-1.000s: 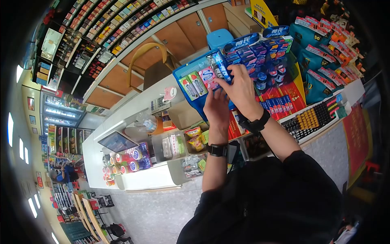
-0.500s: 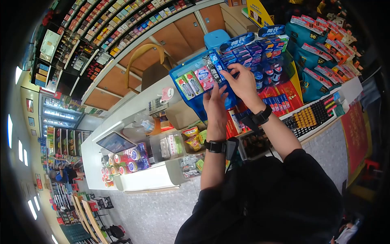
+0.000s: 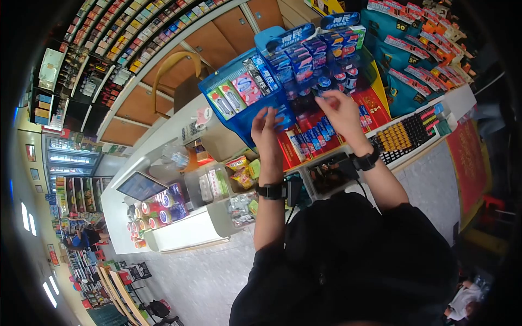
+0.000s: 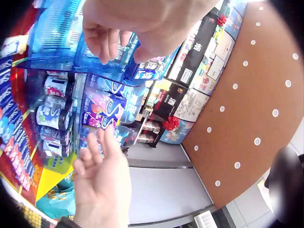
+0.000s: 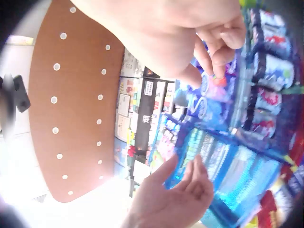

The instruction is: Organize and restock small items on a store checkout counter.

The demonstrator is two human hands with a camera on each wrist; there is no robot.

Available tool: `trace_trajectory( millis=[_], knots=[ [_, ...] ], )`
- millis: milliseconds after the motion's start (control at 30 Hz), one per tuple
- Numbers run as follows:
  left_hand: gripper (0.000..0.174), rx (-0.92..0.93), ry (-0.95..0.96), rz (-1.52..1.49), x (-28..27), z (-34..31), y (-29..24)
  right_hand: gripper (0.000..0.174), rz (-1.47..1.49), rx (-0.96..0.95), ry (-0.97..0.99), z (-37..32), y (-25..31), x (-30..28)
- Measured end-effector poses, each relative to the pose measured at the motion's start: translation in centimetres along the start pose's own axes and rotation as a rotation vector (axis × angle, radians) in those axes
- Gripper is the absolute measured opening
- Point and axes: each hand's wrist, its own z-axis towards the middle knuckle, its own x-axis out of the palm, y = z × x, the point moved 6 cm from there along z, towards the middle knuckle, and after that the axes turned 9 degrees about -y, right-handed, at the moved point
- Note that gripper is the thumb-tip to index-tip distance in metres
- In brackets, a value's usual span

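A blue plastic tray [image 3: 220,81] of gum packs [image 3: 247,88] stands tilted on the shop counter's display. My left hand [image 3: 266,120] is raised just below the tray's lower right corner, fingers loose, holding nothing. In the left wrist view that left hand [image 4: 128,28] hovers against the blue tray [image 4: 57,38]. My right hand [image 3: 340,106] is held open in front of the blue gum rack [image 3: 310,54], by the round gum canisters [image 4: 54,88]. From the left wrist the right hand [image 4: 102,175] shows straight fingers and an empty palm.
Red and blue packs [image 3: 304,138] line the shelf under the tray. A black tray of yellow items [image 3: 402,136] sits to the right. Snack bins [image 3: 239,168], a tablet [image 3: 141,186] and cans lie left along the counter. A wooden chair [image 3: 174,70] stands behind it.
Both hands have come off the packs in the blue tray. The right hand dropped down and right to the gum rack; the left hand drew back below the tray.
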Motion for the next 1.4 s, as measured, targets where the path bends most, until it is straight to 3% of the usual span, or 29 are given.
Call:
trace_trajectory(
  millis=[67, 100, 233, 367, 400, 467, 633, 800, 1000, 1100, 1133, 1233, 1333, 1400],
  knots=[
    [0.035, -0.100, -0.001, -0.019, -2.1, -0.5, 3.5, 0.025, -0.157, -0.013, 0.011, -1.4, -3.8, -1.8],
    [0.032, -0.191, 0.003, -0.040, -2.8, -1.1, 5.1, 0.024, -0.232, 0.083, 0.101, -2.4, -5.3, -2.3],
    [0.030, -0.266, -0.030, 0.108, -4.3, -4.8, 7.7, 0.029, -0.420, 0.180, 0.250, -6.1, -9.3, -2.7],
    [0.034, -0.321, 0.040, 0.173, -4.3, -6.6, 10.1, 0.031, -0.445, 0.199, 0.254, -6.6, -9.9, -3.4],
    [0.034, -0.321, 0.048, 0.172, -4.0, -7.0, 9.9, 0.031, -0.448, 0.200, 0.246, -6.5, -10.0, -3.7],
    [0.034, -0.359, 0.103, 0.281, -3.0, -8.0, 9.8, 0.033, -0.639, -0.010, -0.049, -5.5, -9.4, -5.6],
    [0.034, -0.360, 0.187, 0.246, -1.6, -9.6, 10.6, 0.036, -0.825, 0.176, -0.074, -2.1, -12.8, -8.4],
    [0.035, -0.374, 0.217, 0.291, -0.7, -10.1, 11.0, 0.029, -0.842, 0.150, 0.020, -1.1, -15.1, -8.0],
    [0.037, -0.342, 0.259, 0.253, -0.7, -10.3, 11.2, 0.023, -0.648, 0.174, -0.120, -1.5, -16.0, -9.0],
    [0.038, -0.354, 0.264, 0.238, -0.9, -9.8, 11.7, 0.029, -0.534, 0.143, -0.127, -1.5, -15.7, -9.1],
    [0.038, -0.351, 0.266, 0.221, -1.1, -9.7, 11.5, 0.032, -0.525, 0.120, -0.139, -1.9, -13.1, -9.1],
    [0.037, -0.338, 0.194, 0.229, -1.9, -9.0, 10.3, 0.028, 0.185, 0.377, 0.037, -3.5, -11.3, -5.9],
    [0.035, -0.294, 0.167, 0.171, -3.5, -8.0, 9.7, 0.029, 0.424, 0.528, 0.326, -5.5, -6.9, -2.0],
    [0.034, -0.261, 0.163, 0.126, -4.5, -7.1, 9.2, 0.029, 0.477, 0.515, 0.472, -7.1, -3.6, 0.9]
  ],
)
